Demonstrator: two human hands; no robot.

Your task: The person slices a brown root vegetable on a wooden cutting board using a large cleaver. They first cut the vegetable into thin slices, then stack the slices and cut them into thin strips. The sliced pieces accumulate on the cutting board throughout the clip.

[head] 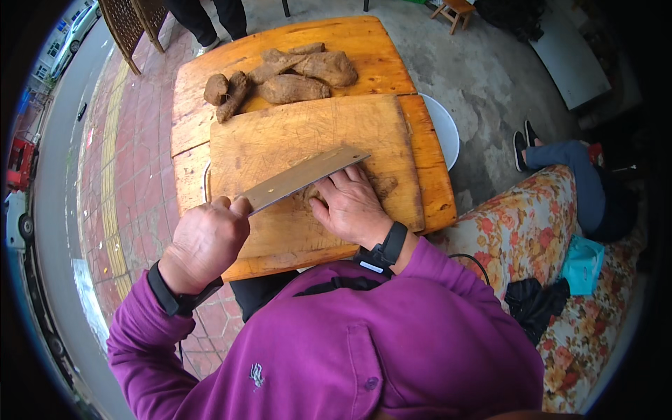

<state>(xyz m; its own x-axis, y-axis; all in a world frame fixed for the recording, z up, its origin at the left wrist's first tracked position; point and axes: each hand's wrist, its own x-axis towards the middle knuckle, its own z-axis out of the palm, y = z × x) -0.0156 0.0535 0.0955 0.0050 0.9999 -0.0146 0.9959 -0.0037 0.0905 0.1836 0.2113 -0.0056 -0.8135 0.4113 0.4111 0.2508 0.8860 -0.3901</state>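
My left hand (210,241) is closed around the handle of a wide metal cleaver (302,178). The blade slants up to the right over a worn wooden cutting board (273,131), its holed end above the fingers of my right hand (349,202). That hand lies palm down, its thumb and fingers around a brown root piece (313,194), partly hidden by the hand and blade. A damp brown smear marks the board on its right. Beyond the board lie several earthy brown root tubers (294,89) on the orange wooden table (367,39).
A white basin (441,131) stands beyond the table's right edge. A flowered sofa (504,210) holds a turquoise bag (583,265) and black plastic (535,304). One person stands past the far edge; another person's legs show at right. A small wooden stool (454,11) stands farther back.
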